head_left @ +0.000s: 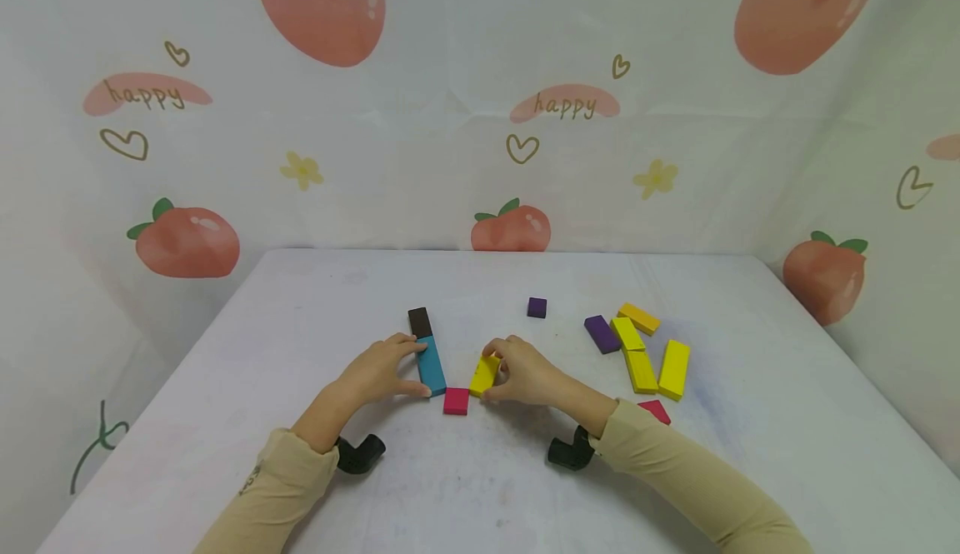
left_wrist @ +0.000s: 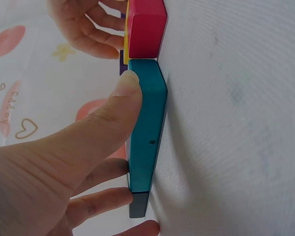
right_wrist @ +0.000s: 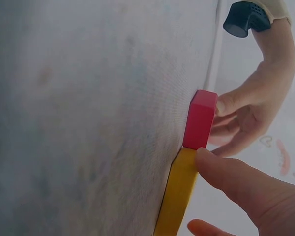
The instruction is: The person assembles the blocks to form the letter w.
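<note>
Thumb and fingers of my left hand hold a blue rectangular block, the thumb at its near end. A dark brown block lies end to end with it on the far side. My right hand grips a yellow block lengthwise, its thumb at the near end and bent fingers at the far end. Between the near ends of blue and yellow lies a red block. The right wrist view has the red block meeting the yellow block; both lie flat on the table.
Behind my right hand sits a small purple block. Off to the right are several yellow blocks, a purple block, an orange-yellow block and a red piece partly behind my sleeve. A printed curtain hangs beyond the white table.
</note>
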`<state>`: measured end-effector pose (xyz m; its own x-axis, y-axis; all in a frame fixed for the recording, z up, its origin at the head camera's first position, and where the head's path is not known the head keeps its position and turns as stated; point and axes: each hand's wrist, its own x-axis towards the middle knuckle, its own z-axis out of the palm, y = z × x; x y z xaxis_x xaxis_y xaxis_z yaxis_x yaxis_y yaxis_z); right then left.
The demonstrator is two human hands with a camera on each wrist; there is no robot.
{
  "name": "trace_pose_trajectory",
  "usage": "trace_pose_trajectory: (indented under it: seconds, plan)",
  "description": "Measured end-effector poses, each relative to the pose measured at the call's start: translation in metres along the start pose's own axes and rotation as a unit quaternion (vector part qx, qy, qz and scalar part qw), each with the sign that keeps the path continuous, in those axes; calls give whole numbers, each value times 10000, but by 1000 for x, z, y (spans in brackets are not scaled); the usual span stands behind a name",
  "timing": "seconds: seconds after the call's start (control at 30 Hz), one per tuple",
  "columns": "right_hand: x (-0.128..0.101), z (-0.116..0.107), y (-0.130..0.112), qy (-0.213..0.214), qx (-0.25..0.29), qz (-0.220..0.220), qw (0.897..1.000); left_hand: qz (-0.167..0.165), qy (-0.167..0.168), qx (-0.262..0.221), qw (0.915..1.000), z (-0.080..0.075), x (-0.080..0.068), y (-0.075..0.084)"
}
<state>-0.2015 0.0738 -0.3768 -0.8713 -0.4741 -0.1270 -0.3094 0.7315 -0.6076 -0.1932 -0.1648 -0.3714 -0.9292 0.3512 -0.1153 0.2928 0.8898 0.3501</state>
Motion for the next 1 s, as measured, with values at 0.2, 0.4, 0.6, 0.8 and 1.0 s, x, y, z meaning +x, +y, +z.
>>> trace_pose_trajectory:
  seconds: [0.2, 0.4, 0.6, 0.8, 1.0]
  plan:
    - [-3, -5, -1, 27, 44, 24, 10000, -24, -4, 4, 10000, 0, 0, 0]
    - [-6, -19, 9, 101, 104, 65, 9999, -45, 3, 0, 10000, 1, 1, -1]
    - [-11, -39, 31, 360, -26, -8, 9993, -55, 2, 1, 10000, 1, 1, -1]
    - [-17, -63, 56, 644, -174, -174, 9976, -60, -21, 20, 10000, 1, 1, -1]
    - [-21, -83, 84, 745, -257, 113, 9968, -39, -21, -4, 10000, 0, 0, 0]
